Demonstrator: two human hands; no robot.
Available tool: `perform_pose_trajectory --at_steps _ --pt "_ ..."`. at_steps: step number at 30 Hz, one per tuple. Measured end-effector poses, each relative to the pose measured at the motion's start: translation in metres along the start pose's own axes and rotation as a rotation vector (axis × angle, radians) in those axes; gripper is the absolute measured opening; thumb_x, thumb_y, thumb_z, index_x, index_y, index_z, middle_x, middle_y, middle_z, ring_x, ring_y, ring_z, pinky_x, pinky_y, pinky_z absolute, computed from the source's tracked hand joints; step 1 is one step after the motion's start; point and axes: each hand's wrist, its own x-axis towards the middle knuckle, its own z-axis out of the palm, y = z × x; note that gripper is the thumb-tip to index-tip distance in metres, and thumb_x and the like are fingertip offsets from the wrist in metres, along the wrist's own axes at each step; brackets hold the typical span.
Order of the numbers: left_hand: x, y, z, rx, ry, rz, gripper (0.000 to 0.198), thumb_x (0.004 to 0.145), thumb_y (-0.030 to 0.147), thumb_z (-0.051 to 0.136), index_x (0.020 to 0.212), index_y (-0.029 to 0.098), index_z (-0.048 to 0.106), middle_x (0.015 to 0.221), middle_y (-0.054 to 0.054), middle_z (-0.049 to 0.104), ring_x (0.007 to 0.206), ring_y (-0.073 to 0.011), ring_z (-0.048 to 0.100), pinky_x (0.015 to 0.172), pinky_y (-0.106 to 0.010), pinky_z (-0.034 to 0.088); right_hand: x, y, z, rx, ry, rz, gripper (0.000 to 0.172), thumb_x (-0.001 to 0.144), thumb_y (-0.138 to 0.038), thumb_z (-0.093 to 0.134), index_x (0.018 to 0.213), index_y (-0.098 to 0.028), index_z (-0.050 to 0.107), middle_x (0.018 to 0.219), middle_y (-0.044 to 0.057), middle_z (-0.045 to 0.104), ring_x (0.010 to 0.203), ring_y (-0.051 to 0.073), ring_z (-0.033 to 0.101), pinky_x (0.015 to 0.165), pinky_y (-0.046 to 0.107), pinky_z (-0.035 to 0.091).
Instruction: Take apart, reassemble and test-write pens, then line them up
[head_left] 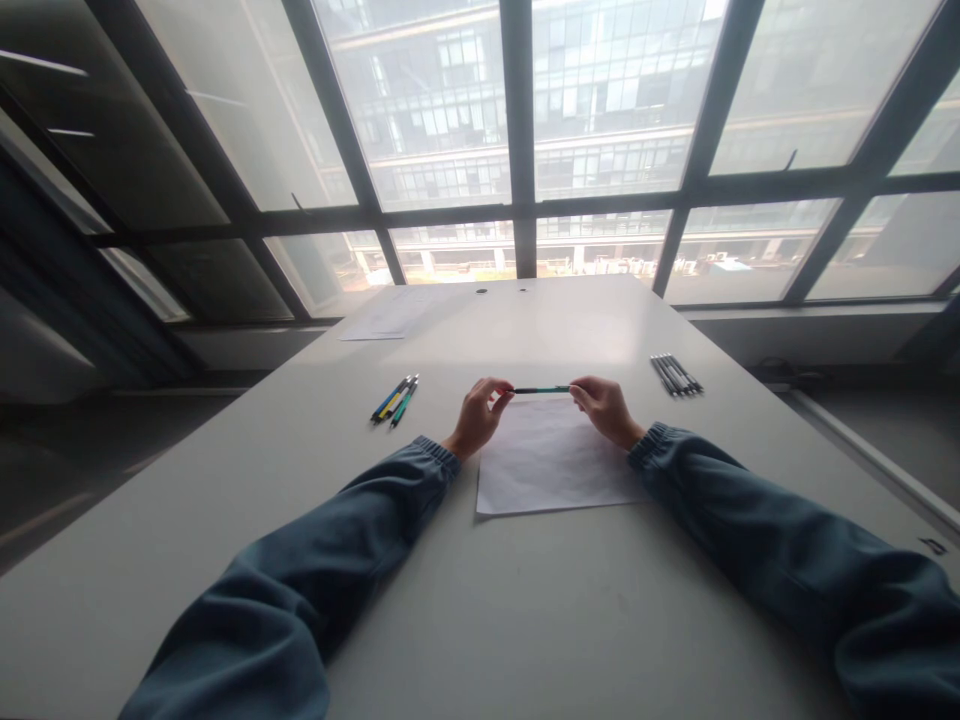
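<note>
A slim pen, part black and part green, is stretched level between my two hands above the far edge of a white paper sheet. My left hand is closed in a pinch on its dark end. The fingers of my right hand pinch the opposite end. Left of my hands lies a small group of coloured pens in blue, yellow and green. Over to the right, several dark pens lie side by side in a row.
The white table runs away from me toward large framed windows. Another paper sheet lies at the table's far left. Two small dark round items rest near the far edge, one of them a flat disc.
</note>
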Motion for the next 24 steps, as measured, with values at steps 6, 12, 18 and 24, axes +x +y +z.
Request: perform_pose_trajectory --at_steps 6,12,18,24 --pt "-0.001 -0.001 0.001 -0.01 -0.016 -0.023 0.015 0.097 0.03 0.056 0.091 0.019 0.065 0.088 -0.005 0.069 0.083 -0.0176 0.063 0.075 -0.031 0.052 0.0 -0.003 0.001 0.012 -0.007 0.0 0.041 0.083 -0.055 0.068 0.081 -0.015 0.071 0.06 0.001 0.06 0.052 0.013 0.053 0.05 0.026 0.044" --pt "-0.001 -0.003 0.001 -0.018 -0.035 -0.049 0.019 0.098 0.031 0.053 0.089 0.018 0.064 0.088 -0.005 0.069 0.081 -0.0168 0.063 0.074 -0.029 0.051 0.0 -0.005 0.001 -0.013 -0.017 -0.016 0.042 0.084 -0.057 0.067 0.081 -0.015 0.071 0.06 0.001 0.061 0.052 0.013 0.054 0.05 0.026 0.045" --pt "-0.001 -0.001 0.0 -0.002 -0.059 -0.052 0.031 0.101 0.038 0.046 0.083 0.018 0.062 0.08 -0.004 0.067 0.075 -0.0163 0.061 0.072 -0.029 0.049 -0.001 -0.008 0.001 -0.014 -0.02 -0.018 0.045 0.082 -0.06 0.067 0.08 -0.015 0.071 0.06 0.002 0.062 0.052 0.014 0.054 0.05 0.027 0.046" --pt "-0.002 0.0 -0.002 0.005 -0.09 -0.074 0.038 0.102 0.041 0.043 0.076 0.018 0.06 0.071 -0.002 0.063 0.069 -0.0157 0.059 0.069 -0.028 0.046 -0.002 -0.012 0.001 -0.019 -0.027 -0.025 0.044 0.082 -0.059 0.068 0.08 -0.016 0.071 0.06 0.003 0.063 0.053 0.014 0.055 0.05 0.028 0.046"
